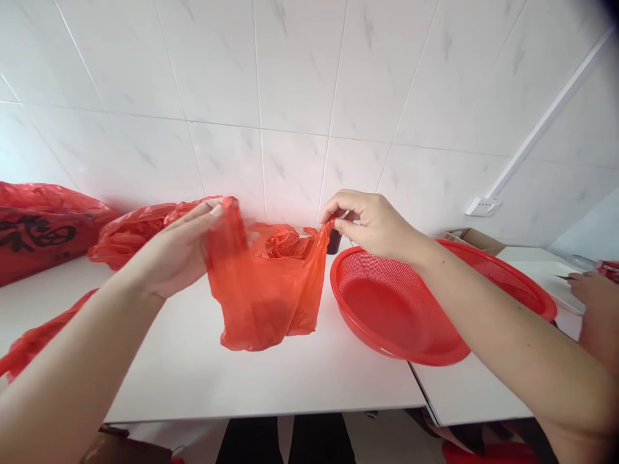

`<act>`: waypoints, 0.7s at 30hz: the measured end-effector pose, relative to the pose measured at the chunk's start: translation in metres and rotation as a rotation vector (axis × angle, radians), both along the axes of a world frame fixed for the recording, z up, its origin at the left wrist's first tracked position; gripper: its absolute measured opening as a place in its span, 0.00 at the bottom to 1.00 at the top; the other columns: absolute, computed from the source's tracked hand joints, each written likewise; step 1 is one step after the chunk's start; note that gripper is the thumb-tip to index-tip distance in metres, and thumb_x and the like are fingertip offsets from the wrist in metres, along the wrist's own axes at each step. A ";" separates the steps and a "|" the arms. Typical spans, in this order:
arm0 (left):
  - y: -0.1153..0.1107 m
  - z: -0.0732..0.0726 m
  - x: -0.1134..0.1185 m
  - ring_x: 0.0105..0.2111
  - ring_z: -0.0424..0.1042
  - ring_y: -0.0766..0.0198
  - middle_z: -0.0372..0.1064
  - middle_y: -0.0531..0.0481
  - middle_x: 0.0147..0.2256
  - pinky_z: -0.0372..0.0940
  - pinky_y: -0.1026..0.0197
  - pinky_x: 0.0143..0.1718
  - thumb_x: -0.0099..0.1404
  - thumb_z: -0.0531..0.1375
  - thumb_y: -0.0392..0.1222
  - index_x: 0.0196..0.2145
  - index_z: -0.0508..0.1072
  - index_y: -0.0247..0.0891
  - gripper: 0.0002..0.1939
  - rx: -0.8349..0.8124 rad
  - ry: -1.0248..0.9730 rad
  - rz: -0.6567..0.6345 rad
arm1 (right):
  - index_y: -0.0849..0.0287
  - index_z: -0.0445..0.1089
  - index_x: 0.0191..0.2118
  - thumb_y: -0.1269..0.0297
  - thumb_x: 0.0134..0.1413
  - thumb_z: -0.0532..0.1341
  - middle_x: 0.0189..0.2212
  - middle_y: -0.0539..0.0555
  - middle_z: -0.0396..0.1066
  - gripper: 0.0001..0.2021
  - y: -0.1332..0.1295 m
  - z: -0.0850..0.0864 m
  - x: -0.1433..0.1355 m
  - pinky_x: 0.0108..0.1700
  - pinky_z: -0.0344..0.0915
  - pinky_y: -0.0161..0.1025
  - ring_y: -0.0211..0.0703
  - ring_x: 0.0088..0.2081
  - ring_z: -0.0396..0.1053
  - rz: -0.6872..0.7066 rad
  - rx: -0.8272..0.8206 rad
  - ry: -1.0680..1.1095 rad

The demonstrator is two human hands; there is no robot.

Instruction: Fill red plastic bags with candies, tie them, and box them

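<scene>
A thin red plastic bag (271, 296) hangs between my two hands above the white table, its body drooping and slightly spread. My left hand (186, 248) grips one of its handles between thumb and fingers. At the other handle, my right hand (365, 219) pinches the plastic with thumb and forefinger. Behind the bag, more crumpled red plastic (290, 243) lies near the wall, partly hidden. Just beyond my right hand stands a small dark object (333, 242), mostly covered. Below my right forearm sits a red mesh basket (387, 316).
A second red basket (507, 277) stands to the right. Red plastic bags (130, 232) and a large red bag with black lettering (43, 238) line the left. A cardboard box (476, 240) and socket (483, 206) are at the wall. Another person's hand (594, 290) is far right.
</scene>
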State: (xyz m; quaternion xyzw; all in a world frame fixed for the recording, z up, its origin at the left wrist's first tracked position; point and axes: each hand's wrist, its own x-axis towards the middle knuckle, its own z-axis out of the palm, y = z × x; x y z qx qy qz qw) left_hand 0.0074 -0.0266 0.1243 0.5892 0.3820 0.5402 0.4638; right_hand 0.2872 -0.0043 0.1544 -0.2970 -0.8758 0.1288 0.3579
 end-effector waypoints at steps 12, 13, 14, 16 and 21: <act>0.001 -0.023 0.035 0.29 0.68 0.61 0.73 0.46 0.37 0.63 0.64 0.24 0.59 0.60 0.54 0.39 0.77 0.41 0.17 -0.190 0.422 -0.198 | 0.52 0.65 0.47 0.71 0.58 0.55 0.49 0.49 0.67 0.12 0.005 -0.019 -0.084 0.49 0.66 0.39 0.36 0.46 0.67 0.372 -0.230 0.179; 0.002 -0.026 0.033 0.29 0.68 0.61 0.73 0.46 0.37 0.63 0.64 0.24 0.60 0.60 0.55 0.39 0.77 0.41 0.17 -0.219 0.388 -0.150 | 0.50 0.64 0.50 0.67 0.58 0.58 0.51 0.50 0.65 0.14 0.008 -0.025 -0.081 0.47 0.67 0.39 0.37 0.46 0.67 0.322 -0.267 0.149; 0.003 -0.029 0.031 0.29 0.68 0.62 0.73 0.47 0.36 0.62 0.65 0.24 0.59 0.60 0.56 0.38 0.77 0.41 0.18 -0.250 0.352 -0.106 | 0.49 0.63 0.52 0.64 0.57 0.60 0.51 0.51 0.65 0.17 0.012 -0.032 -0.077 0.45 0.68 0.39 0.38 0.45 0.68 0.269 -0.315 0.104; 0.005 -0.034 0.025 0.24 0.64 0.65 0.70 0.50 0.29 0.59 0.66 0.22 0.58 0.61 0.57 0.33 0.76 0.40 0.17 -0.305 0.289 -0.031 | 0.52 0.65 0.48 0.61 0.55 0.62 0.44 0.52 0.69 0.14 0.017 -0.046 -0.069 0.40 0.69 0.40 0.40 0.41 0.69 0.176 -0.423 0.039; 0.008 -0.042 0.016 0.18 0.62 0.66 0.64 0.53 0.19 0.61 0.63 0.22 0.61 0.58 0.56 0.22 0.69 0.39 0.19 -0.357 0.227 -0.184 | 0.57 0.66 0.36 0.61 0.58 0.60 0.31 0.49 0.69 0.06 -0.001 -0.062 -0.059 0.38 0.70 0.39 0.37 0.34 0.70 0.155 -0.547 0.255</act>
